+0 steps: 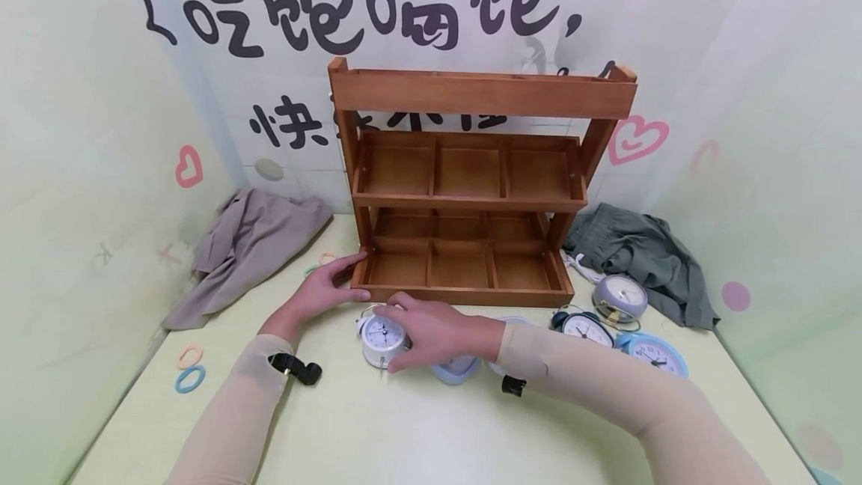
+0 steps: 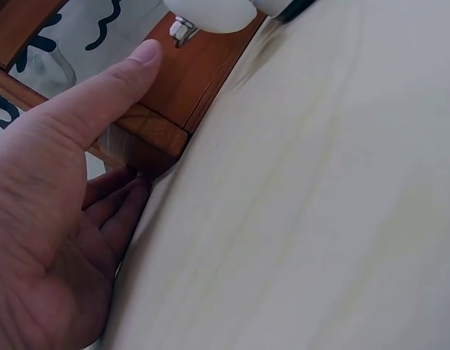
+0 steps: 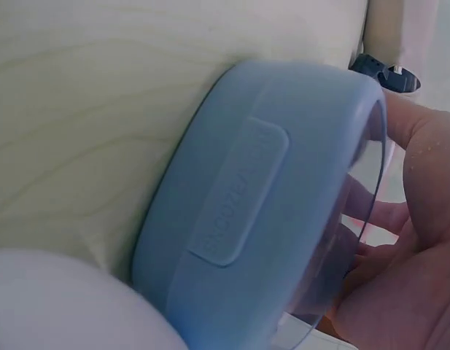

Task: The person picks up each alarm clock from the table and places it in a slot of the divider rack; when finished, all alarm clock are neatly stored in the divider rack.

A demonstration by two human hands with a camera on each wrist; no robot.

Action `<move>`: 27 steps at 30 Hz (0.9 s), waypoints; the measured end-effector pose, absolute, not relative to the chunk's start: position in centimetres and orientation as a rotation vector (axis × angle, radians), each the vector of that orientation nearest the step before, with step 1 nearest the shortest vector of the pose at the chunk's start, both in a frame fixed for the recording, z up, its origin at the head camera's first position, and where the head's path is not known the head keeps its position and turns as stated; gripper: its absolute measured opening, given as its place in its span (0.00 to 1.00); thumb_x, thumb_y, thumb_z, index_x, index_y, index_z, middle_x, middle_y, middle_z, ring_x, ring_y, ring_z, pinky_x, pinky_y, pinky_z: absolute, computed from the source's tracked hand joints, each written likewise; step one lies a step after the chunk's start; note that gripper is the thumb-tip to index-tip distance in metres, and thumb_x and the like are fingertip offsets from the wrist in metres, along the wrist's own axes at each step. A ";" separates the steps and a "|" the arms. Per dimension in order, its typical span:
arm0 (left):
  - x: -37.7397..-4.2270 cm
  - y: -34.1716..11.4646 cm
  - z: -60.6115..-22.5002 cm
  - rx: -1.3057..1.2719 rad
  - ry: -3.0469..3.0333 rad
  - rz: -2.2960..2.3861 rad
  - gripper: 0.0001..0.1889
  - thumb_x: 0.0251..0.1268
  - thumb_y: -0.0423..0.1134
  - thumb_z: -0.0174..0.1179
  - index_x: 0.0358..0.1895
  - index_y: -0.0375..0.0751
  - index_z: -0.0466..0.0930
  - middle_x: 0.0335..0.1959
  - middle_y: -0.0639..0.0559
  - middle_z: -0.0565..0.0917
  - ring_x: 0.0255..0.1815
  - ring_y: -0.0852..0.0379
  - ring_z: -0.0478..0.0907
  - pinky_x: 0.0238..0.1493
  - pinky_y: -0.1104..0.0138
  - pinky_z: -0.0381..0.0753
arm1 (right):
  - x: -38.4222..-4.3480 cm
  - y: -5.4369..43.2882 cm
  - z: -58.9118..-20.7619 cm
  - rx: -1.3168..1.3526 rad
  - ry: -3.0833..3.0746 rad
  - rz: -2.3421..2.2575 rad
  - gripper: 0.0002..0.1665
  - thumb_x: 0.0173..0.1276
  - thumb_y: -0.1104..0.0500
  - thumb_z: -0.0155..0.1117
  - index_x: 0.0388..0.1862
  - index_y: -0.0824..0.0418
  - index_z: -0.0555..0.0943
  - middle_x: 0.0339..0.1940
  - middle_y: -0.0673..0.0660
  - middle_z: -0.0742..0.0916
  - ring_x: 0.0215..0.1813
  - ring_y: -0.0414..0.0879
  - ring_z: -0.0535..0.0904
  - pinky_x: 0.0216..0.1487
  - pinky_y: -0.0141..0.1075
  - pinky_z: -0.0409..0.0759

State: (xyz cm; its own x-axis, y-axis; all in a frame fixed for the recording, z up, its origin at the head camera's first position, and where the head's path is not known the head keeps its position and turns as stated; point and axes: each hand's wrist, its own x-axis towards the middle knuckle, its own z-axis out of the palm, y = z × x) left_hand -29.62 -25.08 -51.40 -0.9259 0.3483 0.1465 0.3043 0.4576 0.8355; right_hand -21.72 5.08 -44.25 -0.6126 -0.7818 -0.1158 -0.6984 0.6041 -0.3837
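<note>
A brown wooden shelf (image 1: 465, 295) with divided compartments stands at the back of the table. My left hand (image 1: 322, 298) holds its lower left front corner; in the left wrist view the thumb lies along the front and the other fingers bend round the side. In front of that corner is a small white twin-bell alarm clock (image 1: 382, 341). My right hand (image 1: 434, 329) grips the white clock from its right side, fingers near the top and thumb low. A light blue clock (image 3: 246, 197) stands under the right wrist, partly hidden by the hand.
At the right are a dark alarm clock (image 1: 584, 328), a blue alarm clock (image 1: 656, 356) and a grey-purple clock (image 1: 621, 298). Behind them lies dark green cloth (image 1: 640, 260). Mauve cloth (image 1: 256, 245) lies at the left, with orange (image 1: 189, 355) and blue (image 1: 190, 379) rings nearby.
</note>
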 end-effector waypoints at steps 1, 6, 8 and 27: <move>-29.6 -25.1 -51.4 0.592 2.635 1.512 0.47 0.63 0.52 0.85 0.85 0.53 0.74 0.84 0.45 0.73 0.83 0.41 0.70 0.83 0.47 0.70 | -21.8 4.9 -44.3 -1.211 2.561 -0.441 0.59 0.70 0.33 0.80 0.91 0.49 0.64 0.78 0.51 0.73 0.58 0.41 0.81 0.57 0.35 0.85; -29.5 -25.3 -51.5 0.579 2.586 1.579 0.46 0.63 0.48 0.85 0.84 0.49 0.74 0.84 0.43 0.73 0.83 0.40 0.70 0.83 0.47 0.70 | -22.0 4.3 -44.4 -1.181 2.569 -0.453 0.57 0.70 0.34 0.81 0.90 0.50 0.67 0.74 0.52 0.74 0.54 0.41 0.80 0.54 0.33 0.84; -29.4 -25.3 -51.4 0.574 2.564 1.604 0.46 0.63 0.46 0.85 0.84 0.48 0.74 0.84 0.42 0.73 0.83 0.39 0.70 0.83 0.47 0.70 | -22.1 4.2 -44.5 -1.162 2.569 -0.482 0.56 0.68 0.35 0.83 0.88 0.50 0.70 0.72 0.52 0.74 0.54 0.41 0.80 0.54 0.33 0.84; -29.7 -25.1 -51.6 0.535 2.459 1.703 0.49 0.60 0.42 0.88 0.84 0.47 0.73 0.85 0.46 0.71 0.84 0.41 0.70 0.82 0.53 0.71 | -27.7 6.0 -39.1 -0.989 2.747 -0.792 0.48 0.60 0.40 0.89 0.74 0.54 0.80 0.65 0.49 0.81 0.57 0.43 0.81 0.60 0.39 0.86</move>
